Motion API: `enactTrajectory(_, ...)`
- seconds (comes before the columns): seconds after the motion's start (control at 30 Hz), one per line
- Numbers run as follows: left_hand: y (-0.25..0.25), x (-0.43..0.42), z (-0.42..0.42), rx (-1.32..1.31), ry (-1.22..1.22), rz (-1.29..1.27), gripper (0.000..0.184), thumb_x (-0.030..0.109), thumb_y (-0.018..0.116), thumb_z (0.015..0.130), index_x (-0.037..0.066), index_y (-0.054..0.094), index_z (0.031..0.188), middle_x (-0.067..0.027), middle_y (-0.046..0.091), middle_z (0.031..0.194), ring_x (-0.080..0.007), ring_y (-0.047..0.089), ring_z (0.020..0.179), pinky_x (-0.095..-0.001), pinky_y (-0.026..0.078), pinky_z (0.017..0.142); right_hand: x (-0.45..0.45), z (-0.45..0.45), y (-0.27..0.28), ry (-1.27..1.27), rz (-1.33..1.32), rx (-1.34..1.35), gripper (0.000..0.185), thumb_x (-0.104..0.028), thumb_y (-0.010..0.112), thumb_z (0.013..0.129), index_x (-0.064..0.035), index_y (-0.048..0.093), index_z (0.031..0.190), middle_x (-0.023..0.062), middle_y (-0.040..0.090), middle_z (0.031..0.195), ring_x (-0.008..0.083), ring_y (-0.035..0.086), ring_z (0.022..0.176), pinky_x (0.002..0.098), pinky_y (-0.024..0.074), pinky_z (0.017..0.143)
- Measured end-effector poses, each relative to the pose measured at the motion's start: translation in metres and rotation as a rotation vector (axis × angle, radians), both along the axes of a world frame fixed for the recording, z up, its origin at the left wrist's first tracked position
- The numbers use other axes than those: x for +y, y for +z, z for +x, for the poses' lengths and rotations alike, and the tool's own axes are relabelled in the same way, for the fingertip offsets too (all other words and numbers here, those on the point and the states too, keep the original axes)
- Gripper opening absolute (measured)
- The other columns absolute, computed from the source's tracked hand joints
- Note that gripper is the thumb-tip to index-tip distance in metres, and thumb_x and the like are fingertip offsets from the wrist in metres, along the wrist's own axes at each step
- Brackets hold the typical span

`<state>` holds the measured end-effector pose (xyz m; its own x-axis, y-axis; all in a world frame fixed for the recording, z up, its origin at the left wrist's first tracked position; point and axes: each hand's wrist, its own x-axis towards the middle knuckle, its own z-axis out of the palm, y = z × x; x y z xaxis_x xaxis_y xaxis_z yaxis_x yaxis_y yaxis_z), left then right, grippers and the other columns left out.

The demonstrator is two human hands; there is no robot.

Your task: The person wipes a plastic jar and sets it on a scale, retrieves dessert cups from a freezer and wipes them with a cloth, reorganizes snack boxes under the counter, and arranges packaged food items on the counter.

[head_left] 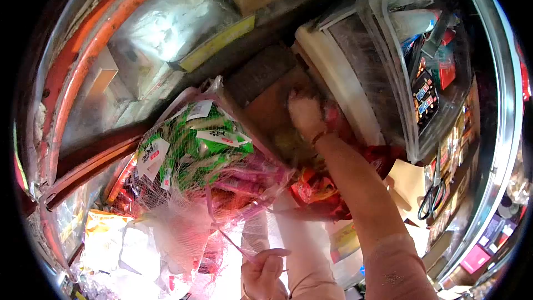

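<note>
My left hand (265, 276) is at the bottom centre, its fingers closed on a thin pink string (227, 239). The string runs up to a net bag (186, 175) holding green and pink packets with white tags. My right hand (307, 115) reaches into a dim space beside a brown cardboard box (272, 97). Its fingers are blurred and dark, and whether they hold anything cannot be made out. Red packets (316, 188) lie below my right forearm, right of the net bag.
Stacked clear plastic containers (383, 50) stand at the upper right, near dark snack packs (425, 97). Black scissors (433, 197) hang at the right. An orange metal frame (75, 111) curves along the left. White and orange packets (105, 239) lie at the lower left.
</note>
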<state>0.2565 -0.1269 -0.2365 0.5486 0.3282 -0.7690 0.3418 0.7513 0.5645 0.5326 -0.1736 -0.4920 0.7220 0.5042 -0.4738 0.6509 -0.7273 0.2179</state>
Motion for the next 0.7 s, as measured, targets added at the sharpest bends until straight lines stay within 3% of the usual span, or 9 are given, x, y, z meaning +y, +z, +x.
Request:
enactTrajectory(0.27,-0.012,-0.008,-0.008,0.052,-0.156,0.027,0.024,0.01,0.044,0.091,-0.009,0.059,0.092,0.003,0.04,0.05,-0.0029,0.029,0.041,-0.0194,0.019,0.039,0.019,-0.038,-0.001,0.029,0.3,-0.03,0.032,-0.013,0.046,0.083,-0.0093,0.047,0.115,0.0158,0.055,0.097,0.0311,0.056,0.092,0.0463,0.0441,0.075)
enactTrajectory(0.33,-0.016,-0.013,-0.004,0.061,-0.177,0.028,0.025,0.014,0.044,0.093,-0.007,0.058,0.096,0.0044,0.039,0.052,-0.0025,0.029,0.044,-0.0187,0.021,0.041,0.044,-0.055,-0.007,-0.021,0.51,0.27,0.031,-0.009,0.05,0.079,-0.0074,0.051,0.11,0.0178,0.055,0.102,0.0338,0.058,0.088,0.0469,0.0452,0.076)
enactTrajectory(0.47,-0.01,-0.012,0.005,0.078,-0.185,0.024,0.025,0.011,0.044,0.092,-0.01,0.058,0.093,0.0031,0.04,0.05,-0.0029,0.029,0.042,-0.0193,0.02,0.04,0.039,-0.032,-0.016,-0.272,0.76,0.511,0.036,-0.005,0.054,0.075,-0.0052,0.054,0.11,0.0195,0.054,0.11,0.0371,0.059,0.086,0.0437,0.0461,0.081)
enactTrajectory(0.53,-0.011,-0.009,0.01,0.048,-0.167,0.049,0.025,0.008,0.044,0.091,-0.012,0.059,0.089,0.0016,0.041,0.049,-0.0032,0.029,0.04,-0.0199,0.019,0.039,0.036,-0.017,-0.017,-0.552,1.073,0.834,0.035,-0.016,0.055,0.075,-0.0024,0.056,0.107,0.0197,0.054,0.114,0.0362,0.055,0.096,0.0396,0.0447,0.082)
enactTrajectory(0.57,-0.014,-0.012,0.008,0.067,-0.172,0.027,0.025,0.011,0.044,0.092,-0.01,0.058,0.094,0.0031,0.04,0.051,-0.003,0.029,0.042,-0.0194,0.019,0.04,0.04,-0.012,-0.021,-0.549,1.077,0.839,0.035,-0.016,0.055,0.075,-0.0024,0.056,0.107,0.0197,0.054,0.114,0.0362,0.055,0.096,0.0396,0.0447,0.082)
enactTrajectory(0.63,-0.018,-0.014,0.009,0.095,-0.174,0.007,0.026,0.014,0.044,0.093,-0.008,0.056,0.098,0.0046,0.038,0.052,-0.0027,0.029,0.044,-0.0189,0.02,0.04,0.054,-0.005,-0.018,-0.052,1.07,0.463,0.039,-0.018,0.055,0.075,-0.0057,0.055,0.111,0.0183,0.049,0.121,0.0326,0.05,0.107,0.0404,0.0406,0.087)
enactTrajectory(0.67,-0.019,-0.014,0.01,0.089,-0.173,0.015,0.026,0.014,0.044,0.093,-0.008,0.056,0.098,0.0045,0.039,0.053,-0.0028,0.029,0.043,-0.0188,0.02,0.04,0.06,-0.005,-0.023,-0.056,1.073,0.472,0.039,-0.018,0.055,0.075,-0.0057,0.055,0.111,0.0183,0.049,0.121,0.0326,0.05,0.107,0.0404,0.0406,0.087)
enactTrajectory(0.7,-0.02,-0.015,0.011,0.082,-0.173,0.021,0.026,0.014,0.044,0.093,-0.009,0.056,0.098,0.0043,0.039,0.053,-0.0029,0.029,0.043,-0.0188,0.02,0.04,0.066,-0.006,-0.028,0.148,0.806,0.361,0.039,-0.019,0.054,0.075,-0.0072,0.056,0.112,0.0168,0.046,0.125,0.0312,0.045,0.112,0.0422,0.0368,0.09)
